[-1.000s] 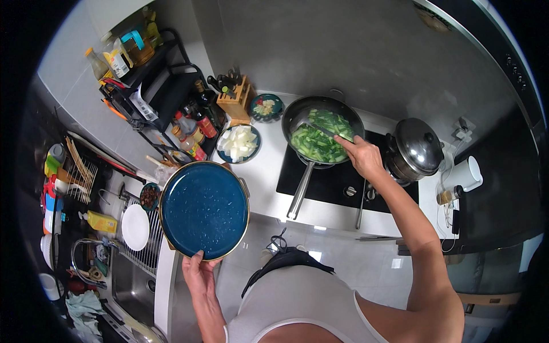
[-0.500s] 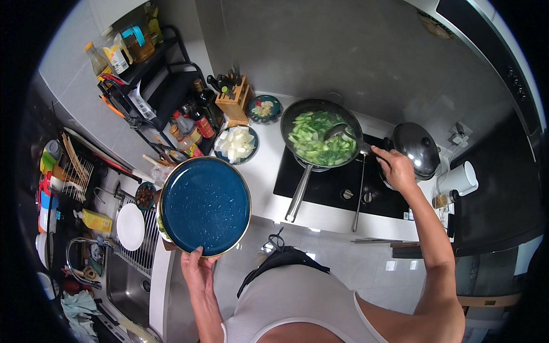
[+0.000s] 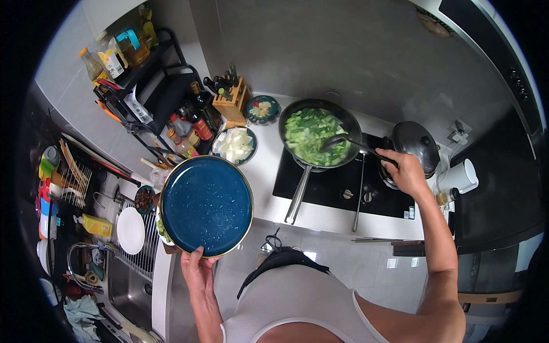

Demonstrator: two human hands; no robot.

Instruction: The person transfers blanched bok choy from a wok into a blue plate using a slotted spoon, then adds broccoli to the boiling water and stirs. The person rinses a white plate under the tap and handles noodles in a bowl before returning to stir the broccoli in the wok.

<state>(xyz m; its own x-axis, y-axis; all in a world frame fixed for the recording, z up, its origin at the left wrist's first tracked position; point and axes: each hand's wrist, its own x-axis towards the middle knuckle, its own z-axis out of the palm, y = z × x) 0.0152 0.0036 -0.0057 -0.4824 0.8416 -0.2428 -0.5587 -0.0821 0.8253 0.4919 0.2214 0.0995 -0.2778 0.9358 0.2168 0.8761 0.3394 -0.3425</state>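
Note:
My left hand [image 3: 198,270] grips the near rim of a blue plate [image 3: 207,206] with a gold edge, thumb on top. Wet drops dot its bare surface. My right hand [image 3: 407,171] is closed round the handle of a dark ladle [image 3: 366,148]. The ladle's bowl rests among chopped green vegetables [image 3: 314,134] in a frying pan [image 3: 287,150], whose steel handle points toward me. That pan stands on the black stove [image 3: 286,183]. A bowl of white chunks [image 3: 235,145] and a small bowl of chopped garlic [image 3: 263,109] sit left of the pan.
Right of the pan is a dark lidded pot [image 3: 416,146], then a white jug [image 3: 460,176]. A knife block [image 3: 233,103] and a black rack [image 3: 166,91] of bottles stand at the back left. The sink [image 3: 128,288] and a white plate [image 3: 131,230] are at the left.
The ladle has shifted left and nearer me through the vegetables, my right hand moving slightly nearer me with it. The blue plate stays almost in place in my left hand.

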